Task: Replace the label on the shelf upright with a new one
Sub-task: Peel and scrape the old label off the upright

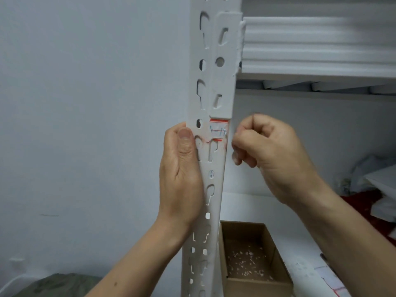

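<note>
Grey wall [85, 82] behind; L hand [182, 168] grips shelf upright [214, 200], R hand [267, 151] curled at label [217, 130] edge, pinch unclear; peeling, nxt needs corner lifted.

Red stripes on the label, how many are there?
2 on the label: top stripe at its upper edge, bottom stripe at its lower edge. None looks hidden.

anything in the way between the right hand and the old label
Nothing visible. The right hand sits at the right edge of the label; the left hand grips the upright, its thumb left of the label.
</note>
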